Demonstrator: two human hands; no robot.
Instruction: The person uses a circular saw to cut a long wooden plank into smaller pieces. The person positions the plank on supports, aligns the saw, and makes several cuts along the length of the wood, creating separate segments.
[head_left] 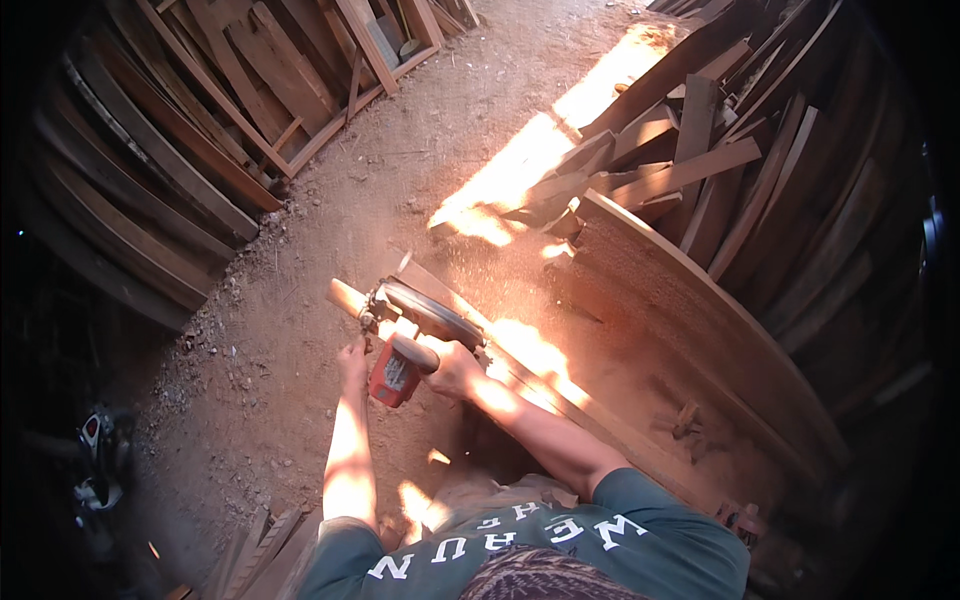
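My right hand (452, 367) grips the handle of a red-and-black power saw (393, 375) at the centre of the head view. My left hand (352, 362) is closed at the saw's front end, apparently on its front grip, partly hidden by the tool. The saw rests over a long, narrow wooden board (535, 385) running diagonally from upper left to lower right. The board's pale end (342, 294) juts out beyond the saw. Fine sawdust flies in the sunlight to the right of the tool.
Timber stacks (160, 190) and framed pieces (358, 45) line the upper left; piled planks (720, 170) fill the right. A large upright board (680, 310) stands beside the workpiece. Dusty ground (300, 230) lies between the stacks. A dark metallic object (100, 465) is at lower left, offcuts (260, 555) below.
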